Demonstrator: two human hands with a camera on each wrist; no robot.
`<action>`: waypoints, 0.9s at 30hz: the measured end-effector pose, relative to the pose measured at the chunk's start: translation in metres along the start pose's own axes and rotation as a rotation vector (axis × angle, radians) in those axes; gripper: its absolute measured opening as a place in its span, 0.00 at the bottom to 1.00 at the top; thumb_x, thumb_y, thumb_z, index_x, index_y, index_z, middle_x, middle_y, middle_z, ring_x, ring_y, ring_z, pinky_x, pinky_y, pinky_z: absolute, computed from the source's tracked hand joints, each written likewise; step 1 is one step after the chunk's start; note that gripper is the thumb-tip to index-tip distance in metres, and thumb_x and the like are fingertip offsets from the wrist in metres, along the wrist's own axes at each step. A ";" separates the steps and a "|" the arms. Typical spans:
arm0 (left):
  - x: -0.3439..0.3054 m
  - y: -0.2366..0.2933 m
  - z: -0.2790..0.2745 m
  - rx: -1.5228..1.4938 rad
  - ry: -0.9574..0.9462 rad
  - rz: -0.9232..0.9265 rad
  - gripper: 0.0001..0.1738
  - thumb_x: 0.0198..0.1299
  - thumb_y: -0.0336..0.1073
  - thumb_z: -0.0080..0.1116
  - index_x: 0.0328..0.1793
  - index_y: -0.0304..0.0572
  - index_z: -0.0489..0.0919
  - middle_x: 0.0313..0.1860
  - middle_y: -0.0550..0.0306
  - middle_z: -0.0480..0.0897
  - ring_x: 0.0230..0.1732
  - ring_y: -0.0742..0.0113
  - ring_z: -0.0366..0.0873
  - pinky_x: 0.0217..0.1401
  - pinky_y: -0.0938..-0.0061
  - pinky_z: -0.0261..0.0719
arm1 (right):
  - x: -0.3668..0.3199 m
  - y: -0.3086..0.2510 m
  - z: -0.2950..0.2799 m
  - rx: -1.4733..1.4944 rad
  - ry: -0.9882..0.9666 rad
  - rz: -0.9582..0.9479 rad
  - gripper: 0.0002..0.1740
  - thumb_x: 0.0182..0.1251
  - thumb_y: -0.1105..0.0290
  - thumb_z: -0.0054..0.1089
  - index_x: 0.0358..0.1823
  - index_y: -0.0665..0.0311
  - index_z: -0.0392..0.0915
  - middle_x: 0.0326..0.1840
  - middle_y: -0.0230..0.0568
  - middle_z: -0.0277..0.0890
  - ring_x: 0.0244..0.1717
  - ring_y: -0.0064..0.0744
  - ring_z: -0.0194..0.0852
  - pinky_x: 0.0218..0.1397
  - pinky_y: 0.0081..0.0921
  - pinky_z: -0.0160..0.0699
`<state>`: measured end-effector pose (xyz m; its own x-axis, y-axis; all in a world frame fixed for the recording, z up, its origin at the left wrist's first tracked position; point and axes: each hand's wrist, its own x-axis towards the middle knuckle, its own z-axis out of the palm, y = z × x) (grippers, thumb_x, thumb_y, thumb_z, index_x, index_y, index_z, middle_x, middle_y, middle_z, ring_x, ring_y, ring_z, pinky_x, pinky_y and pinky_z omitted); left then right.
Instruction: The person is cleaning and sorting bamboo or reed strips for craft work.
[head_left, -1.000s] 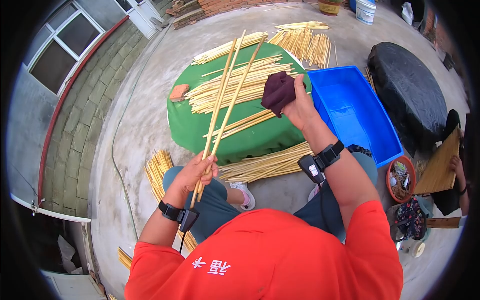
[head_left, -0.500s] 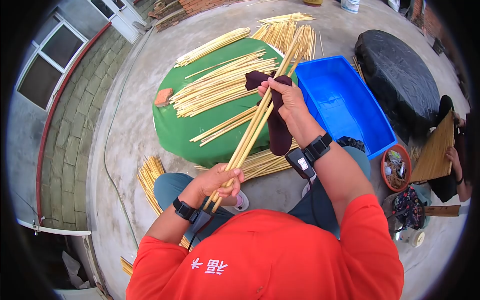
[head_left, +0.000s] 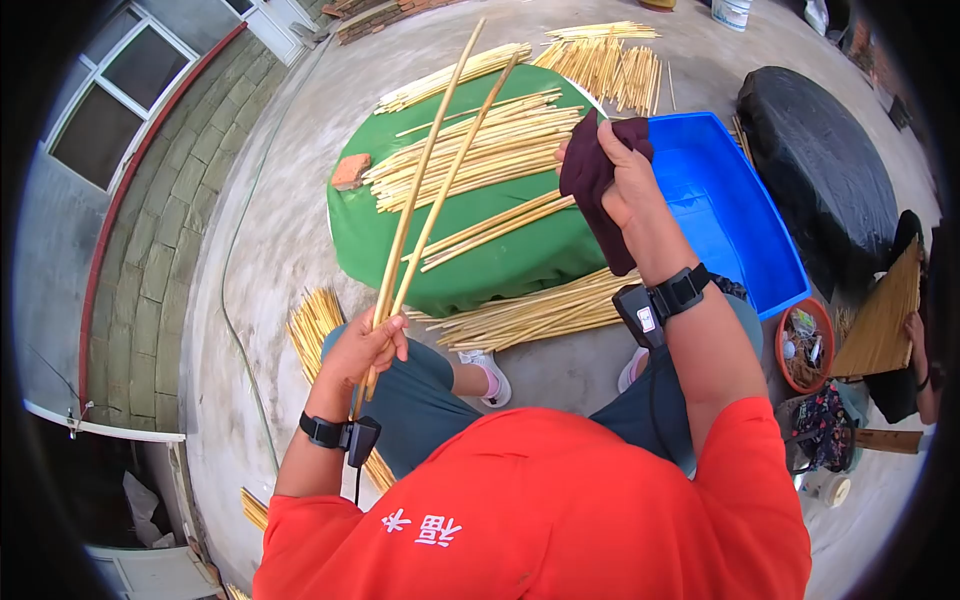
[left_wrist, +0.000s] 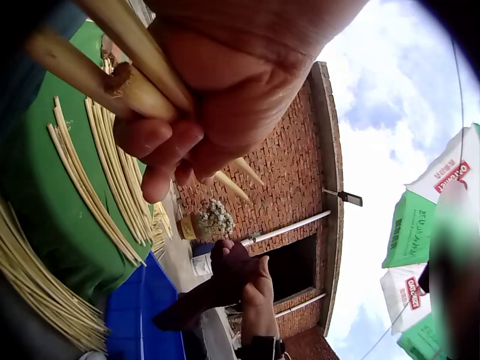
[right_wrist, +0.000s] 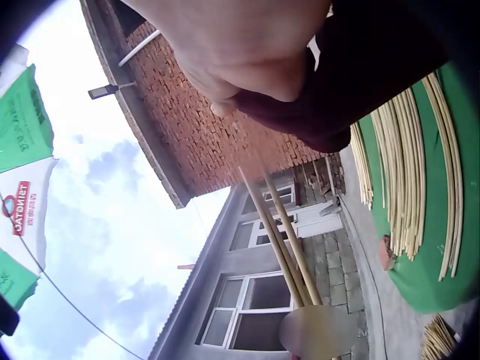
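In the head view my left hand (head_left: 366, 350) grips a couple of long pale sticks (head_left: 425, 165) near their lower ends; they fan apart upward over the green-covered round table (head_left: 350, 240). The left wrist view shows the fingers curled round the sticks (left_wrist: 142, 94). My right hand (head_left: 632, 190) holds a dark maroon cloth (head_left: 590, 175) to the right of the sticks, apart from them, with the cloth hanging down. Rows of similar sticks (head_left: 490, 150) lie on the green cover beside a brick piece (head_left: 350, 172).
A blue tub (head_left: 725, 220) stands right of the table, with a black-covered round object (head_left: 815, 170) beyond it. An orange basin (head_left: 804, 345) holds scraps. More sticks (head_left: 530, 318) lie below the table's near edge. Another person's hand (head_left: 915, 335) touches a wooden board (head_left: 885, 315).
The right hand and cloth met the sticks half a second ago, and now are off them to the right. The left hand has moved left with the sticks.
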<state>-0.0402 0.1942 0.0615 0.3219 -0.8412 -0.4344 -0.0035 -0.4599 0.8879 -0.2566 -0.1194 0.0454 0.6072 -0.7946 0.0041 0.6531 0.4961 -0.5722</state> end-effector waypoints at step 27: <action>0.068 0.017 0.114 -0.063 -0.339 0.035 0.11 0.68 0.42 0.41 0.42 0.43 0.64 0.17 0.63 0.66 0.10 0.80 0.56 0.10 0.86 0.54 | -0.021 0.048 0.008 0.010 0.257 0.031 0.08 0.52 0.81 0.62 0.33 0.70 0.72 0.26 0.41 0.74 0.24 0.32 0.76 0.30 0.26 0.81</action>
<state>-0.1269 0.0968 0.0299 -0.0107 -0.9076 -0.4198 0.0524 -0.4197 0.9061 -0.2346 -0.0765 0.0247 0.4930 -0.8410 -0.2227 0.6411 0.5242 -0.5605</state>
